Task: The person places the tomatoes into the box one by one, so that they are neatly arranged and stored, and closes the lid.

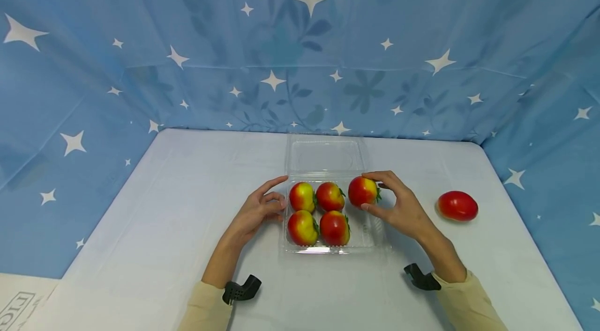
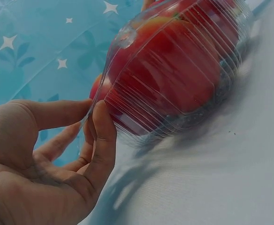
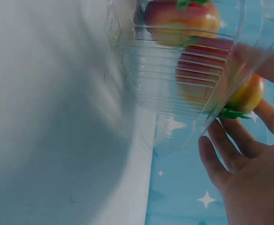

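Note:
A clear plastic clamshell box [image 1: 367,234] lies with its lid [image 1: 325,156] folded back behind it. Several round red-and-yellow fruits [image 1: 303,228] with green leafy tops sit in two rows in its left and middle part. At the left side, my left hand [image 1: 259,212] pinches the box's rim between thumb and fingers, as the left wrist view [image 2: 64,154] shows. My right hand [image 1: 400,206] holds another such fruit [image 1: 362,191] at the back right of the box, thumb in front and fingers behind. Through the ribbed wall, the right wrist view shows this fruit [image 3: 247,96] near the rim.
To the right of the box, a smooth oval red fruit [image 1: 457,206] lies on the white-covered table [image 1: 187,190]. A blue star-patterned curtain [image 1: 262,50] surrounds the back and sides. Printed cardboard [image 1: 23,300] shows at the lower left.

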Demonstrator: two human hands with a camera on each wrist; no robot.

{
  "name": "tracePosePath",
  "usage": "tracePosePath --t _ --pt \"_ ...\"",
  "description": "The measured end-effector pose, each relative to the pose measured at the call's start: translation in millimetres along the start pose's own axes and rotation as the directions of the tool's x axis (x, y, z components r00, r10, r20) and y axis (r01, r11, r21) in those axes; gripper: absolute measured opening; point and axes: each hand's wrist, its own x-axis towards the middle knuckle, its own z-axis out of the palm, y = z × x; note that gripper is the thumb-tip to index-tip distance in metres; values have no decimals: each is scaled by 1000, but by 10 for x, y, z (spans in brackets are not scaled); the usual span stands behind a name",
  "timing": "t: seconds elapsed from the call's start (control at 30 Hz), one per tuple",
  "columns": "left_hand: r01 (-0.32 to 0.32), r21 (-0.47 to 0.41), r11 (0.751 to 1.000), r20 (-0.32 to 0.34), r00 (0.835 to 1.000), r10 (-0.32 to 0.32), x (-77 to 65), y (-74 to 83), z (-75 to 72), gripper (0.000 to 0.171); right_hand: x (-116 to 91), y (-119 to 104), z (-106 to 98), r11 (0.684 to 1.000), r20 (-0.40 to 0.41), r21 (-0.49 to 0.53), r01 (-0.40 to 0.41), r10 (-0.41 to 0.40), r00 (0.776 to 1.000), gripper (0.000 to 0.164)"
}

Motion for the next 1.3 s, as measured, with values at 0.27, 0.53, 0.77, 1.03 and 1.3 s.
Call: tracePosePath --t 0.27,0.53,0.77,1.03,1.3 --pt "2 -3 1000 5 1000 -2 4 8 -5 65 12 -5 42 998 1 -41 42 -42 999 65" --pt "3 -9 1000 11 1000 -3 -4 -2 -9 63 13 24 85 996 14 -73 46 -45 999 65" --pt "1 -6 1000 10 1000 -1 1 17 -6 62 34 24 97 995 30 -86 56 -53 998 64" --pt "2 -1 1000 13 1000 -2 16 22 2 62 52 72 136 988 48 -129 85 -80 996 63" --pt "-2 -4 1000 23 1000 3 34 13 6 63 34 67 111 987 54 -132 94 -88 995 65"
